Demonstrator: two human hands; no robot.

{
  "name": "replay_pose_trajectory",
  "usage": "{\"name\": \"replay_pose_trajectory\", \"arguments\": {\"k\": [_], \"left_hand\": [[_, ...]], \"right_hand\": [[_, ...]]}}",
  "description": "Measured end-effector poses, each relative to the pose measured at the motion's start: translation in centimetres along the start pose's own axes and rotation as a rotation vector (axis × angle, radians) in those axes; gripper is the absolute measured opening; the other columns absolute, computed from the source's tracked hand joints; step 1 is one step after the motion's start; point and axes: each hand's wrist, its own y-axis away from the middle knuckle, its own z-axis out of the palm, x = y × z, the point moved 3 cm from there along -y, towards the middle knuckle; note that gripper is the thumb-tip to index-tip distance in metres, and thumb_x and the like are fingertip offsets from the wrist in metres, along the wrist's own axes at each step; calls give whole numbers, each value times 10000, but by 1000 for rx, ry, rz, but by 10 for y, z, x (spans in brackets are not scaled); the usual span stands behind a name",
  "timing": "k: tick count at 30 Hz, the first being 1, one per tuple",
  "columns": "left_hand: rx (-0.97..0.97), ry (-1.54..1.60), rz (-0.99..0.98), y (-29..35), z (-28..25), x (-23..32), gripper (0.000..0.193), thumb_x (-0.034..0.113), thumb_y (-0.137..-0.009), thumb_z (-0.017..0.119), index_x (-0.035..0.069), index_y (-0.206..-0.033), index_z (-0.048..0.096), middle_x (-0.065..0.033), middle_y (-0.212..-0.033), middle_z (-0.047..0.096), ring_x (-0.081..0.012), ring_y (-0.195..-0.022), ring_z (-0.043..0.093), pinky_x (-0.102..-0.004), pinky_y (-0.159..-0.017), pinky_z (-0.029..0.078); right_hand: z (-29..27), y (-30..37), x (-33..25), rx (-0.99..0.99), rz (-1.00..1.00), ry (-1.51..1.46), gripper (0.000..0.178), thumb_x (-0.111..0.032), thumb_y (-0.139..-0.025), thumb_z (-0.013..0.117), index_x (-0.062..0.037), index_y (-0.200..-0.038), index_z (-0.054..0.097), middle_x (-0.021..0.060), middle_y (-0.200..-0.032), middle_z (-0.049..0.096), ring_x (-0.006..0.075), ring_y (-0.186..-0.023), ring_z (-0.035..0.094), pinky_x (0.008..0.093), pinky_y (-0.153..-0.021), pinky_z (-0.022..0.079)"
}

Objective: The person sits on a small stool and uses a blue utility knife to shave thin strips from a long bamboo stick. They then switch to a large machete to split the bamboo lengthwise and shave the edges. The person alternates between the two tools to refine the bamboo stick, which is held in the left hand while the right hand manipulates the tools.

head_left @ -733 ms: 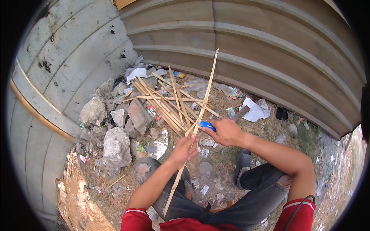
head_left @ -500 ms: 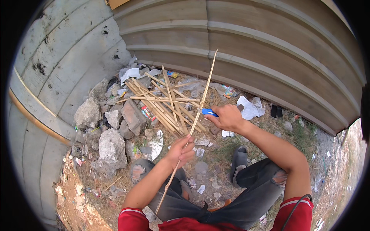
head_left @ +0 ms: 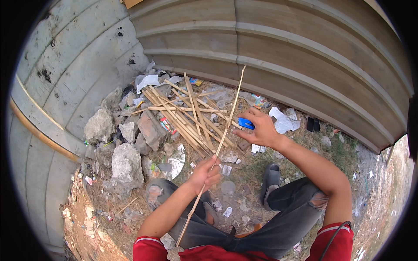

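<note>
The left hand [head_left: 205, 174] is closing its fingers firmly around a thin pale strip [head_left: 222, 141], while the right hand [head_left: 261, 128] is holding a blue tool [head_left: 245, 123] more loosely, its thumb standing apart from the forefinger. The strip is slanting across the lap, its upper end pointing toward the metal wall [head_left: 305, 65] and its lower end lying over the left trouser leg [head_left: 196, 228].

That looser hold could be inviting a slip: the tool might twist in the fingers (its blade, if bared, is not showing) and skid along the strip toward the left hand, which is gripping just below. The raised joints could also be catching an edge, making the slender strip bend or split, and rough fibres could be splintering into the palm.

As for containers, a bright wrapper [head_left: 165, 124] is lying beside the loose sticks [head_left: 180, 124], and a clear cup-like piece of plastic [head_left: 220, 105] is sitting behind them; whether either is holding anything, I cannot tell.
</note>
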Motion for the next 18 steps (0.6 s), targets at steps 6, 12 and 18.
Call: {"name": "replay_pose_trajectory", "arguments": {"k": [6,12,18], "left_hand": [[-25,-78,-59,-2,11,-9,300,365,-1093,402,107,-1000,522,60,-540,320,-62,-390,297,-223,-403,240],[-114,-70,-68,2,14,-8,302,365,-1092,407,104,-994,523,58,-545,324,-67,-386,297,-225,-396,239],[5,-165,-66,0,7,-16,312,374,-1085,422,104,-969,527,35,-550,337,-81,-387,312,-235,-391,258]], "right_hand": [[15,3,14,-172,-80,-58,214,-242,-847,771,-76,-970,719,93,-808,660,326,-769,651,381,-686,525],[17,2,27,-109,327,-656,201,-234,-917,721,-45,-849,705,40,-795,697,186,-702,624,357,-644,487],[-8,-7,56,95,668,-1214,312,-327,-970,683,-41,-1093,694,42,-904,693,68,-643,507,250,-605,405]]}}
